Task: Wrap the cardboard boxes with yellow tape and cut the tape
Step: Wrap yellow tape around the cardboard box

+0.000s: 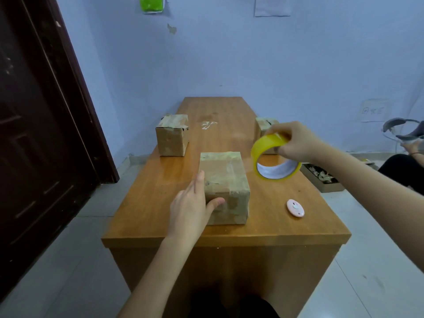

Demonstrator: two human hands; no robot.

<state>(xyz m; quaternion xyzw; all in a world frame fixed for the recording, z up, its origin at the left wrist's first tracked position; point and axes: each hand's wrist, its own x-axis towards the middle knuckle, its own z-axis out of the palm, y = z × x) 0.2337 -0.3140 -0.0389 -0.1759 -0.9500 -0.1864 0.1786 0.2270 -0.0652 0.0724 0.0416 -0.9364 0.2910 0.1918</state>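
A taped cardboard box (226,180) stands near the front of the wooden table (160,203). My left hand (190,207) lies flat against the box's left side, fingers straight, thumb on its front face. To the right of the box, my right hand (296,143) grips a roll of yellow tape (273,157) held above the table. A small pink oval cutter (295,208) lies on the table at the front right. A second box (172,134) stands at the back left. A third box (265,127) at the back right is partly hidden by the roll and hand.
A dark door (41,134) is at the left, a blue wall behind. A shallow tray of scraps (321,177) sits on the floor right of the table. Another person's hand and dark clothing (406,161) show at the far right edge.
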